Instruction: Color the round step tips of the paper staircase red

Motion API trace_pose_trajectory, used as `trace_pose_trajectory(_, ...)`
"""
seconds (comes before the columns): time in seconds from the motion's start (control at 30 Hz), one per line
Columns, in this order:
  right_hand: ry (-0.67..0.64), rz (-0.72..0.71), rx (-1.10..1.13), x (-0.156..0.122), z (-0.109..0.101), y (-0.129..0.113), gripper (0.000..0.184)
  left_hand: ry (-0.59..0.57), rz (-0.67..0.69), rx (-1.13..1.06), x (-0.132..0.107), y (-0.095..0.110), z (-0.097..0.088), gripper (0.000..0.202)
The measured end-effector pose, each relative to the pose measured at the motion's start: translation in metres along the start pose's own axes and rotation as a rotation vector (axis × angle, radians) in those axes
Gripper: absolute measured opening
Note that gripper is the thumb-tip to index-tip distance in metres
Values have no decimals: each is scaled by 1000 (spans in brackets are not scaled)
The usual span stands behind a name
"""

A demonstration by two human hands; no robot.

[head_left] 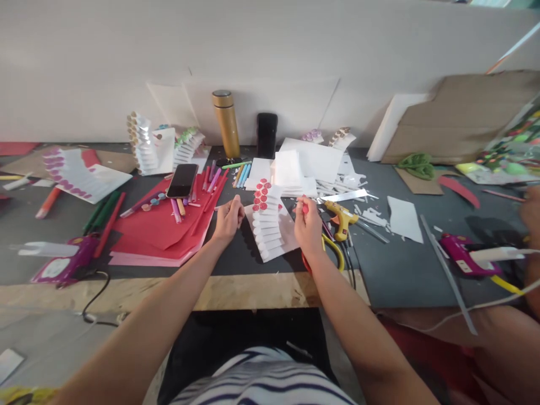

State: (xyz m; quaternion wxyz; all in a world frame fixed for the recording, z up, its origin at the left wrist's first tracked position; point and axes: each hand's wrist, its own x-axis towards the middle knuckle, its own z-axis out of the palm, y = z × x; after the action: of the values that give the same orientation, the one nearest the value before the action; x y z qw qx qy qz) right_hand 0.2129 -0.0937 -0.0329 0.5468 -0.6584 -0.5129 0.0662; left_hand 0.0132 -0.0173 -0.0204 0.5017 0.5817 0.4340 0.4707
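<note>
Between my hands lies a fanned paper piece (268, 225) on a white sheet. Shiny red dots cover its far end, and white round tips line the near part. My left hand (230, 219) is closed just left of it, with a thin pale end showing beside the fingers; what it grips is unclear. On the right, my right hand (307, 226) pinches a small red object (305, 207), mostly hidden by the fingers. Yellow-handled scissors (338, 256) lie partly under my right forearm, and a yellow glue gun (338, 217) rests just beyond.
Red paper sheets (147, 225), a phone (183, 180) and several markers lie to the left. A gold flask (226, 124) and a black phone-like object (267, 135) stand behind. Purple glue guns (67, 261) sit at both sides. Another person's arm (532, 236) shows at far right.
</note>
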Motion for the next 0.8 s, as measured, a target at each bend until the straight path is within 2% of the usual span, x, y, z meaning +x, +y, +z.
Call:
trace_pose_trajectory(0.17, 7, 25, 4, 0, -1, 0, 32, -18, 0, 60, -1, 3, 0, 57)
trace_pose_trajectory(0.23, 7, 29, 3, 0, -1, 0, 32, -18, -5, 89, -10, 7, 0, 56)
trace_pose_trajectory(0.3, 5, 34, 0, 0, -1, 0, 32, -19, -10, 119, -31, 14, -2, 55)
trace_pose_trajectory(0.37, -1, 38, 0, 0, 0, 0, 32, -56, -20, 160, -64, 20, -9, 55)
trace_pose_trajectory(0.47, -10, 46, 7, 0, 0, -1, 32, -217, -31, 238, -118, 26, -25, 52)
trace_pose_trajectory(0.57, -11, 58, 13, 1, 0, -3, 32, -314, -4, 347, -150, 24, -35, 47)
trace_pose_trajectory(0.67, -19, 65, 13, 2, -1, -4, 31, -369, -11, 427, -149, 20, -37, 44)
trace_pose_trajectory(0.73, -17, 69, 0, 2, -1, -3, 31, -432, 30, 506, -133, 19, -35, 46)
trace_pose_trajectory(0.8, -14, 76, -16, 2, -1, -2, 31, -394, 79, 533, -111, 20, -33, 49)
